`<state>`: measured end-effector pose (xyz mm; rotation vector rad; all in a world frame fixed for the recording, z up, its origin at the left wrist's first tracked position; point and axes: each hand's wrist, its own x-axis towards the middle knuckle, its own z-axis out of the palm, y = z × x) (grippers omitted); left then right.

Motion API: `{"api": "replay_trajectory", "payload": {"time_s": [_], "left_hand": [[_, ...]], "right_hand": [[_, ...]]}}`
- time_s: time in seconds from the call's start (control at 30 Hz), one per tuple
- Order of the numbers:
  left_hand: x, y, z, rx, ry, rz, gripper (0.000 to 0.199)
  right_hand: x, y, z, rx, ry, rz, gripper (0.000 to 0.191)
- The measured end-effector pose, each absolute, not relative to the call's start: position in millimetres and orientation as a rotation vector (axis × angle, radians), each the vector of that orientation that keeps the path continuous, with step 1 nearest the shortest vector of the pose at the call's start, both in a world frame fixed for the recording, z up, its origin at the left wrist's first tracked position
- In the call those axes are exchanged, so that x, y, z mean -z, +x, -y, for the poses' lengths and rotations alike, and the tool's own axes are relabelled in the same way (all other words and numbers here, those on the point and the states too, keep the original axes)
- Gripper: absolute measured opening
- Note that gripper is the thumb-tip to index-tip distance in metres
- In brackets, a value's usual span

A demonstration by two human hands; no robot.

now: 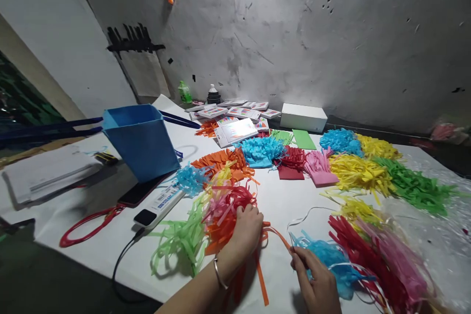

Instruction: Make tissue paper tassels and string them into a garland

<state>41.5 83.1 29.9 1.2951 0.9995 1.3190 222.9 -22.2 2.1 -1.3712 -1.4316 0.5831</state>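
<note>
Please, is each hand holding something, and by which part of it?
The right hand pinches an orange paper strip near its end, between thumb and fingers. The left hand rests on the red strips; whether it grips them cannot be told.

Looks like a small craft workspace, maybe a home workshop; exact type unclear. A white-covered table is holding fringed paper bundles in many colors, such as a green one and a yellow one, plus flat printed packs and a white box. Behind it, a bare grey wall is showing scuffs, holes and rough patches.
</note>
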Motion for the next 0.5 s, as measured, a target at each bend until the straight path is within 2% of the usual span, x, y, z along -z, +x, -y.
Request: {"api": "replay_trajectory", "payload": {"time_s": [0.13,0.23,0.3,0.5], "left_hand": [[-59,29,-61,-1.263,1.522,-1.059,0.003],[-89,22,-33,-1.236,1.614,-0.967,0.017],[-100,24,-17,-1.149,1.439,-0.839,0.023],[-84,48,-1,-0.943,0.633,-0.571,0.034]], "right_hand": [[-12,218,23,-0.562,-1.385,1.336,0.036],[-28,215,27,-0.517,-1.349,1.3,0.032],[-41,212,32,-0.5,-1.297,1.282,0.027],[-67,196,43,-0.519,-1.13,1.349,0.016]]}}
